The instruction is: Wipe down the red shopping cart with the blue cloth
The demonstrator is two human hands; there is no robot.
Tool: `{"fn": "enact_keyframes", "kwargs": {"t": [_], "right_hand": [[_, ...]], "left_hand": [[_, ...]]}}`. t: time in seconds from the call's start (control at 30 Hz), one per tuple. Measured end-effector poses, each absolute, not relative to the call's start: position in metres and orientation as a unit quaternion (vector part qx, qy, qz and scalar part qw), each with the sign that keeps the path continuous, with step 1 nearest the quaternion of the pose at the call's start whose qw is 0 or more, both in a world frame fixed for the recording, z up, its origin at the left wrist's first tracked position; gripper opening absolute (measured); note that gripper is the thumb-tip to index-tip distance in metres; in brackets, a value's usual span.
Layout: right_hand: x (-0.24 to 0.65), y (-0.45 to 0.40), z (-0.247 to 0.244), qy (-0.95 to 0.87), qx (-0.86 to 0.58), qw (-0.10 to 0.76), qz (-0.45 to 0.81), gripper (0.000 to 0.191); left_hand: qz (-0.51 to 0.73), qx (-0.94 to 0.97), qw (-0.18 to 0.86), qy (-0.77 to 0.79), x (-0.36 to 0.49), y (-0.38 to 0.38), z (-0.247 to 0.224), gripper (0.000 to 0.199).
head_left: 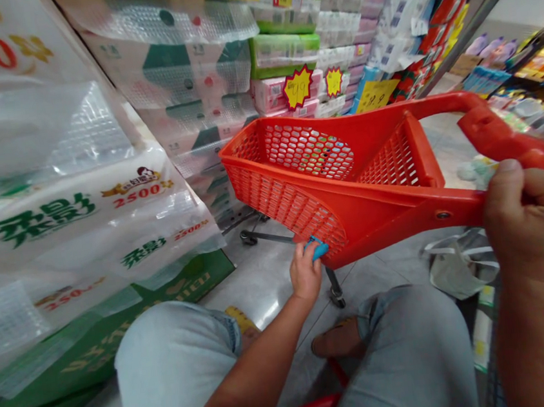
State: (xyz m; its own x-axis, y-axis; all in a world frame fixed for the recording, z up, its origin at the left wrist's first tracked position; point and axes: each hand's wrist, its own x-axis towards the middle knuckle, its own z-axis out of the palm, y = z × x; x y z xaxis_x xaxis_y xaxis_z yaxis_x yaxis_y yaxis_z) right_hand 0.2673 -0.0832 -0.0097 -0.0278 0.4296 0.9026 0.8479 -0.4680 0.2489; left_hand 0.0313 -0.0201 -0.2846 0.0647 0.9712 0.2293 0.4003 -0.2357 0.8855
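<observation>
Red basket (379,202) open above; stacked packs (285,53) block far side

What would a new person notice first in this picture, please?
The bright red cart basket comes first, across the centre and right. Next is the small blue item in the left hand, at the basket's side. Behind, yellow starburst price tags stand out on stacked packs.

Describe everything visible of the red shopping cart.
The red shopping cart looks plastic, with perforated basket walls, a slotted flap, a looping handle and metal-looking legs on casters. It stands upright on the grey floor. The right hand grips its handle side; the left hand holds a blue item at the perforated wall.
</observation>
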Motion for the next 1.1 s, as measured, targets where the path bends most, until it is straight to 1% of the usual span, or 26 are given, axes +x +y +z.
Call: {"fn": "enact_keyframes", "kwargs": {"t": [0.13,0.27,0.37,0.43,0.63,0.73,0.9,1.0,1.1], "right_hand": [[0.267,-0.083,-0.009,-0.474,-0.681,0.194,-0.523,0.036],[0.267,-0.083,-0.008,-0.467,-0.692,0.199,-0.513,0.036],[0.267,-0.083,-0.008,-0.469,-0.692,0.203,-0.509,0.036],[0.267,-0.083,-0.008,-0.465,-0.696,0.203,-0.508,0.036],[0.269,-0.082,-0.01,-0.477,-0.676,0.205,-0.524,0.036],[0.268,-0.082,-0.01,-0.488,-0.658,0.203,-0.536,0.035],[0.263,-0.083,-0.008,-0.49,-0.645,0.204,-0.55,0.034],[0.263,-0.083,-0.008,-0.483,-0.662,0.199,-0.538,0.036],[0.264,-0.084,-0.008,-0.471,-0.686,0.197,-0.519,0.037]], "left_hand": [[0.453,0.625,0.329,0.543,0.031,-0.023,-0.291,0.044],[0.471,0.634,0.34,0.51,0.032,-0.022,-0.288,0.042],[0.508,0.595,0.322,0.532,0.033,-0.01,-0.283,0.038],[0.527,0.573,0.309,0.546,0.032,-0.002,-0.279,0.039],[0.512,0.636,0.326,0.476,0.028,-0.006,-0.272,0.038],[0.527,0.623,0.317,0.483,0.031,-0.013,-0.267,0.039],[0.538,0.622,0.317,0.472,0.041,-0.016,-0.252,0.038],[0.558,0.599,0.303,0.488,0.04,-0.006,-0.237,0.036],[0.577,0.572,0.282,0.51,0.036,0.005,-0.222,0.039]]}}
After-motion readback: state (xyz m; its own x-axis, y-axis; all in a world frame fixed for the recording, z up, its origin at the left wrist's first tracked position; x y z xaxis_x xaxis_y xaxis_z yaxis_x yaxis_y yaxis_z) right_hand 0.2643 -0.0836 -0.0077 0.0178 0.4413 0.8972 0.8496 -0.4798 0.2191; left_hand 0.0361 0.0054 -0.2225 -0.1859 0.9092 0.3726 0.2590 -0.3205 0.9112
